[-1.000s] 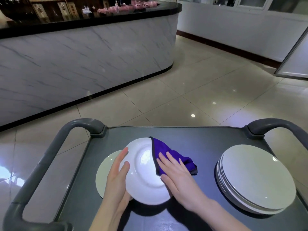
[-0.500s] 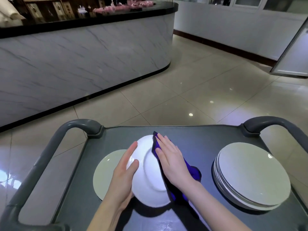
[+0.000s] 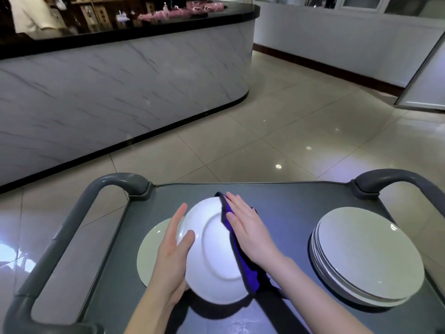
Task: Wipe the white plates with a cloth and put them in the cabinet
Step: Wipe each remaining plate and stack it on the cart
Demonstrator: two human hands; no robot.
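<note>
My left hand (image 3: 173, 249) holds a white plate (image 3: 212, 251) tilted up on its edge above the grey cart top (image 3: 289, 208), underside facing me. My right hand (image 3: 250, 232) presses a purple cloth (image 3: 243, 261) flat against the plate's right side, and the cloth hangs down below the wrist. Another white plate (image 3: 151, 249) lies flat on the cart just left of the held one. A stack of several white plates (image 3: 368, 254) sits on the cart's right side.
The cart has curved grey handles at left (image 3: 72, 220) and right (image 3: 397, 179). A marble-fronted counter (image 3: 120, 80) with a black top runs across the left. A person stands behind it at top left (image 3: 31, 15). Glossy tiled floor (image 3: 289, 116) lies beyond.
My right hand with the cloth slid from the plate's lower middle up to its upper right rim. The plate tipped more upright in my left hand.
</note>
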